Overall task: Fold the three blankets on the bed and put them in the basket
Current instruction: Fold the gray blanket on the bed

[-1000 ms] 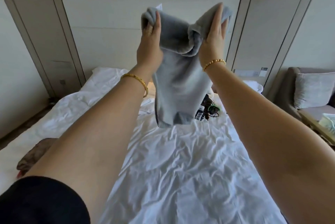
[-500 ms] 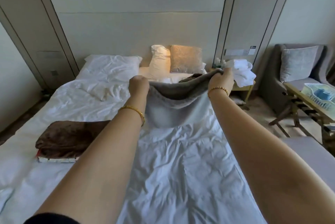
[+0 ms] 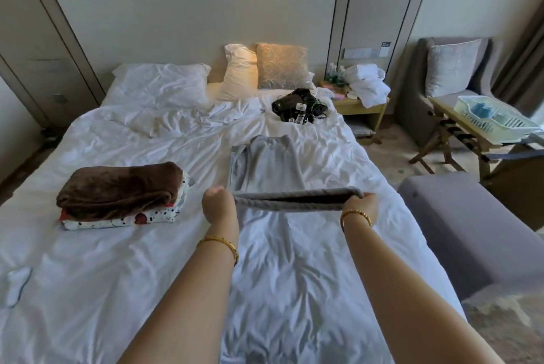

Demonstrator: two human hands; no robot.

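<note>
A grey blanket [image 3: 266, 165] lies partly spread on the white bed [image 3: 294, 275], its far end flat on the sheet. My left hand [image 3: 219, 206] and my right hand [image 3: 360, 206] each grip a near corner, holding the near edge taut just above the bed. To the left, a folded brown blanket [image 3: 117, 188] rests on top of a folded white dotted blanket [image 3: 123, 218]. A pale green basket [image 3: 497, 118] stands on a wooden stand at the far right.
Pillows [image 3: 164, 84] sit at the headboard. A black pile of cables and devices [image 3: 300, 106] lies behind the grey blanket. A grey bench [image 3: 471, 231] runs along the bed's right side. A bedside table [image 3: 362, 104] holds white towels; an armchair [image 3: 450, 69] stands beyond.
My hands came down from head height with the grey blanket. Its far end now lies flat on the bed and the near edge is stretched between my hands.
</note>
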